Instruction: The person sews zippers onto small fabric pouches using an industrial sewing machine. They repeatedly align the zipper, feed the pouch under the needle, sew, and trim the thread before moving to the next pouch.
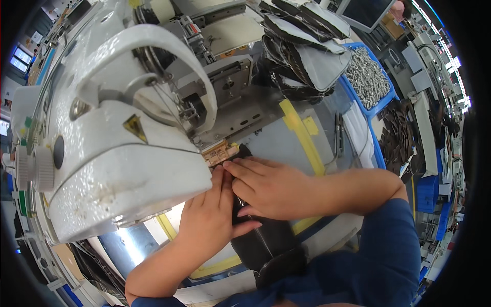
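Note:
A black fabric piece with a zipper (pixel 263 240) lies lengthwise under both hands, from the front edge of the work plate up to the sewing machine's clamp. My left hand (pixel 207 217) rests on its left side, fingers stretched forward and thumb out across the fabric. My right hand (pixel 273 188) lies on the upper right part, fingers reaching forward and thumb lower down. Both sets of fingertips meet just short of a tan clamp block (pixel 220 152). The white sewing machine head (pixel 128 179) stands close on the left. The fabric's far end is partly hidden by fingers.
Black zippered pieces (pixel 302 56) are piled at the back. Right of them stands a blue tray (pixel 393 94) full of small metal parts, with dark brown strips (pixel 401 135) nearby. Tweezers (pixel 338 135) lie beyond my right arm. Yellow tape (pixel 307 140) marks the plate.

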Tool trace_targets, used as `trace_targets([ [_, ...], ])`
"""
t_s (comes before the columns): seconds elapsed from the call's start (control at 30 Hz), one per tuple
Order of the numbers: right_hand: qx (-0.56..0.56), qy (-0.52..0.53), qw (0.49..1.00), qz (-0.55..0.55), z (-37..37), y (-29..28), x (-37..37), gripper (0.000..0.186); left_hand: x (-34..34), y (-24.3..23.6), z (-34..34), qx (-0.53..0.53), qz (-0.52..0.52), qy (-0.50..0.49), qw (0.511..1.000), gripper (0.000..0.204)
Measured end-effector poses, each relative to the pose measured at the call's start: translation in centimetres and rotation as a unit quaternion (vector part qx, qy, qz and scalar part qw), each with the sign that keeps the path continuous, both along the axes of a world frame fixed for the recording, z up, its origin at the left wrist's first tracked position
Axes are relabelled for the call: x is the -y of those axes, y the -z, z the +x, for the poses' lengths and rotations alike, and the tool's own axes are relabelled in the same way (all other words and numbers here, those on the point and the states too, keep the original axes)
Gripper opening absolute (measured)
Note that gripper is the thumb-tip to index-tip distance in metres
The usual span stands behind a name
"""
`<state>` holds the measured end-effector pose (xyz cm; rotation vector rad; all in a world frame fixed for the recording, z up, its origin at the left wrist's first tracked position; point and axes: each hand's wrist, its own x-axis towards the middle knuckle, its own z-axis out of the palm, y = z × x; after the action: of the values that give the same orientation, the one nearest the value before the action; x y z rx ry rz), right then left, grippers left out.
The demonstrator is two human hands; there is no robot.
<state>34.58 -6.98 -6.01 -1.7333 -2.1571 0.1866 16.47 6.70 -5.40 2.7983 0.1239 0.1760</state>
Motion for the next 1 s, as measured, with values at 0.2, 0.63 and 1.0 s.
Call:
trace_targets([
  [0.2,0.001,-0.003,1.000,-0.006,0.0,-0.1,0.0,0.066,0.1,-0.3,-0.1,-0.006,0.019,0.004,1.000,0.109],
  [0.63,-0.011,0.019,0.999,-0.034,-0.4,-1.0,0.1,0.064,0.0,0.5,-0.4,0.011,0.008,0.008,1.000,0.109],
  [1.0,-0.054,0.226,0.973,-0.006,6.4,-5.9,7.7,0.033,0.1,2.0,-0.9,0.018,0.025,0.010,0.999,0.118],
])
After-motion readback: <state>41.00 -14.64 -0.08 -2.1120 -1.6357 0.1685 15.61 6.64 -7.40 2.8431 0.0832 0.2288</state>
